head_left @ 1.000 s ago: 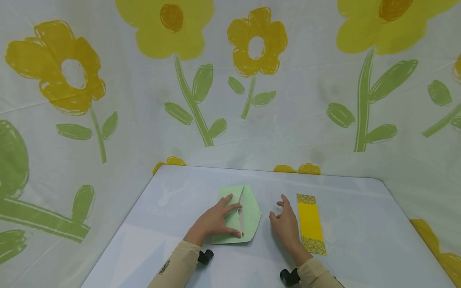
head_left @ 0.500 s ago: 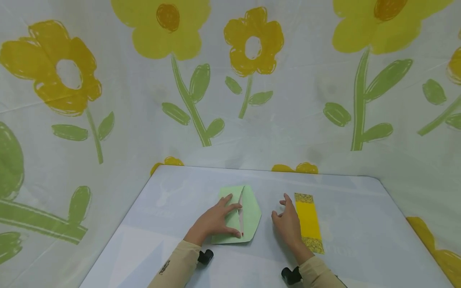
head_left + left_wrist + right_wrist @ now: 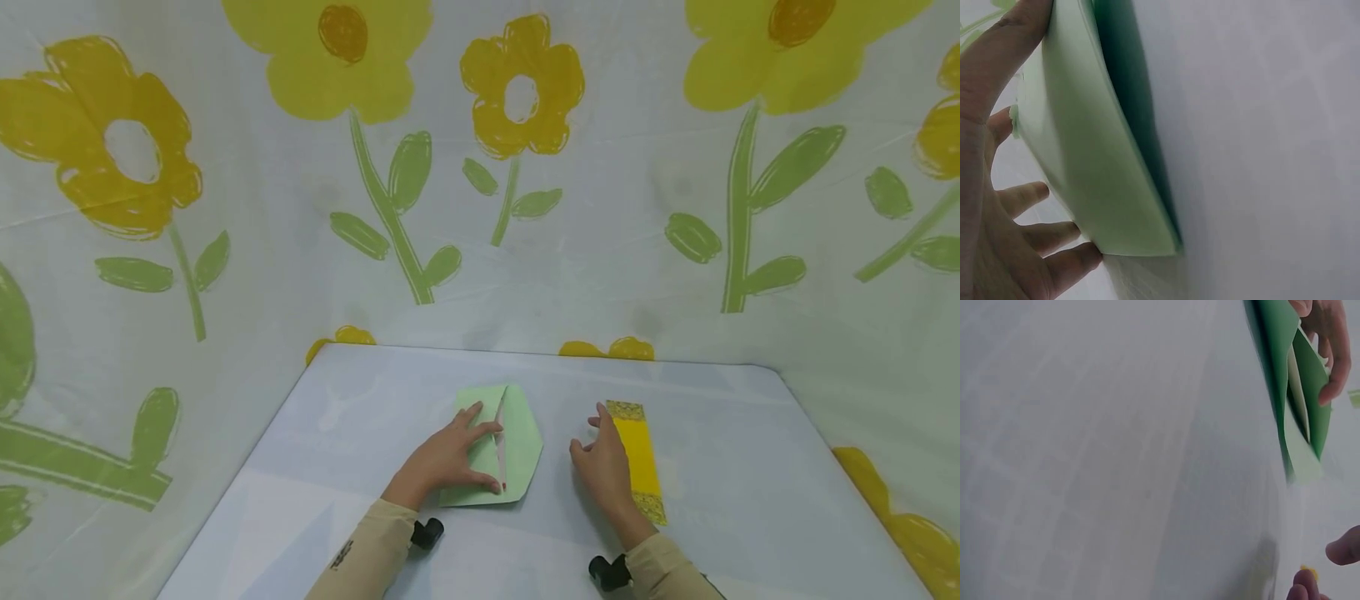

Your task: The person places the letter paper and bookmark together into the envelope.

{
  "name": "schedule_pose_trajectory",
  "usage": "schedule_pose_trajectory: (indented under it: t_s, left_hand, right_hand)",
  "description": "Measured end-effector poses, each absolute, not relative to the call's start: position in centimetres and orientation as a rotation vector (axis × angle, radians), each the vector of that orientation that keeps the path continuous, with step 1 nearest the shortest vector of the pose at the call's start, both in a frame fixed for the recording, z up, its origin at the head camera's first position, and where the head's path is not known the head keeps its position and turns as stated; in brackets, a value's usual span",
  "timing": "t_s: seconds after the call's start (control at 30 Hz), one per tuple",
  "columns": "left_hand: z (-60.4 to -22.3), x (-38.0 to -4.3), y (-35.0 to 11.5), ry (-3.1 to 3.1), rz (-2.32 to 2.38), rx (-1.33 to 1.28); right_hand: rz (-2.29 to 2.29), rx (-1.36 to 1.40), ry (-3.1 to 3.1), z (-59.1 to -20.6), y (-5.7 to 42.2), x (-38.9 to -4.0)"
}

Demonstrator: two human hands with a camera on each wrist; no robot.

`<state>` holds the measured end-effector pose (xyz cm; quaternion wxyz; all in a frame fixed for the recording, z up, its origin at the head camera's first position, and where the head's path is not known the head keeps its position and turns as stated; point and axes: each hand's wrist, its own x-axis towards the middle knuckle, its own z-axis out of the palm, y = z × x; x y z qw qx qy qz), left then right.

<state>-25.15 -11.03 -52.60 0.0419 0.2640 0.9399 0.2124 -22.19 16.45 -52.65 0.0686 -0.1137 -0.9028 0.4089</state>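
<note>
A pale green paper envelope [image 3: 524, 450] lies on the table with its flap side up. A sliver of white with a small red spot shows in its opening. My left hand [image 3: 448, 457] rests on the envelope's left part, fingers spread and thumb near the lower edge. In the left wrist view the thumb [image 3: 997, 59] lies over the envelope [image 3: 1094, 169] and several fingertips are by its edge. My right hand [image 3: 606, 467] is to the right of the envelope, holding nothing, fingers loosely bent. It partly covers a yellow strip [image 3: 637, 454] with patterned gold ends.
The pale table [image 3: 360, 400] reaches back to a white cloth wall [image 3: 600, 275] printed with yellow flowers and green stems. Black wrist cameras [image 3: 427, 533] sit under both wrists.
The view has turned slightly right. My right hand has shifted right, over the strip's left edge. The envelope and left hand have come slightly nearer the strip.
</note>
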Motion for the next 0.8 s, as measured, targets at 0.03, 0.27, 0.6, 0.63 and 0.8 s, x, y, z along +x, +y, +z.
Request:
schedule_pose_trajectory:
  t_s: [0.03,0.27,0.6,0.63,0.8]
  left_hand:
    - [-52.7,-25.2,-11.0,2.876,0.649,0.809]
    - [-52.6,-25.1,-10.6,2.873,0.657,0.804]
    - [-52.6,-25.1,-10.2,2.871,0.633,0.795]
    - [-52.5,-25.1,-10.1,2.871,0.634,0.795]
    - [-52.4,-25.0,-10.0,2.864,0.649,0.783]
  right_hand:
    - [1.227,-0.347,-2.717,-52.7,16.6,-22.2]
    - [1.188,-0.373,-2.703,-52.7,17.4,-22.1]
    - [1.141,-0.413,-2.727,-52.6,18.8,-21.9]
    - [1.139,-0.415,-2.728,-52.6,18.9,-21.8]
    - [1.146,-0.393,-2.726,-52.6,19.7,-21.5]
